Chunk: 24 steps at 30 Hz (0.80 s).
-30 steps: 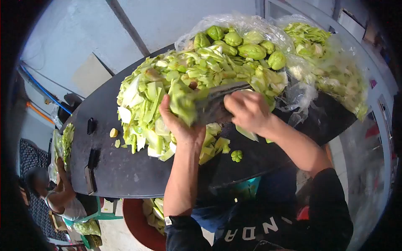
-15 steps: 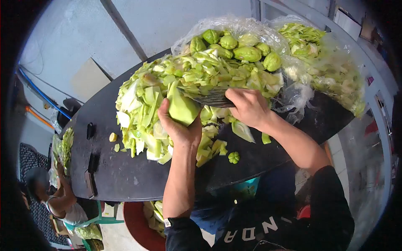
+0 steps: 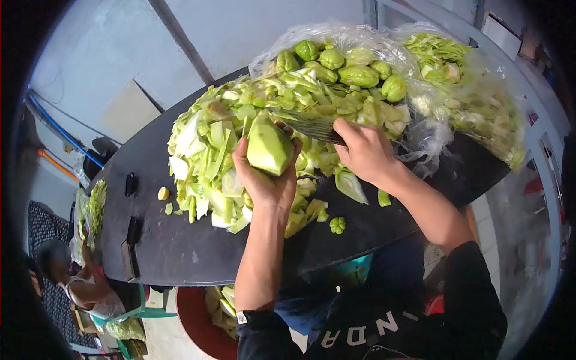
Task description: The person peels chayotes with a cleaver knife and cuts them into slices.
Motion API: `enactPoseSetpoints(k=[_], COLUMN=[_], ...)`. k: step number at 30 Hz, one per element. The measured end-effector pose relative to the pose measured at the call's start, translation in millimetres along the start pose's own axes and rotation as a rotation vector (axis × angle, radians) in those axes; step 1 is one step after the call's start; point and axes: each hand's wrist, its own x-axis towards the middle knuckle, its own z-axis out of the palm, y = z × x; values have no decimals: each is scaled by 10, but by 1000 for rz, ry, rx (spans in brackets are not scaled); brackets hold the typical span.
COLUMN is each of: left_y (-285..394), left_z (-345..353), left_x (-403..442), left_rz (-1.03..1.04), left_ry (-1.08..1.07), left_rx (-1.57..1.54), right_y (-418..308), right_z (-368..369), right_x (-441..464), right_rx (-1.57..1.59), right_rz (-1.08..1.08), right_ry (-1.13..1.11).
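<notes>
My left hand (image 3: 270,187) is wrapped round a peeled pale green chayote (image 3: 270,147), with flat cut faces showing. In my right hand (image 3: 371,151) is a knife (image 3: 315,127), its wide blade pointing left and its handle hidden by my fingers. The blade's tip end lies just above and behind the chayote; I cannot tell whether they touch. Beneath both hands spreads a large heap of chayote peelings (image 3: 207,162). Several whole unpeeled chayotes (image 3: 359,77) lie behind the heap in a clear plastic bag (image 3: 396,51).
The dark table (image 3: 162,252) carries a small green piece (image 3: 337,225) near its front edge and black objects (image 3: 131,184) at left. More bagged greens (image 3: 489,120) stand at right. Below are a red basin (image 3: 195,318) of cut pieces and, far left, another person (image 3: 90,288).
The chayote has turned in my left hand, showing more of its flat face towards me. My right hand and the knife have shifted slightly right, away from it.
</notes>
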Motion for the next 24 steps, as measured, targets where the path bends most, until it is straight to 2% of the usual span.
enactPoseSetpoints(k=[1,2,3,4,5,7,8,11,15,16,19,24], left_y=[2,1,5,4,14,21,7,-34,-11,-4,34,10], left_z=[9,25,29,-61,-109,-175,-186,-71,-110,-31,92,18], left_x=[16,34,47,71,69,55,68,26,36,-23,-14,-52], left_rz=[5,6,7,6,9,-105,-108,-130,-160,-44,38,-1], left_ry=[4,95,185,83,86,-98,-103,-70,-182,62,160,53], left_rx=[4,-22,-50,-39,-39,-94,-51,-159,-201,-13,-98,14], right_y=[-9,-35,-72,-105,-146,-252,-303,-359,-307,-223,-53,-160], right_z=[13,3,-26,-43,-30,7,-16,-22,-13,65,90,-12], right_x=[1,4,5,0,-10,-24,-16,-23,-6,-19,30,5], right_rx=[14,19,-15,-48,-45,-100,-152,-196,-134,-117,-119,-12], right_rz=[-52,-54,-192,-330,-331,-504,-543,-567,-528,-404,-226,-347], right_ry=[53,53,92,130,129,259,258,238,243,170,129,182])
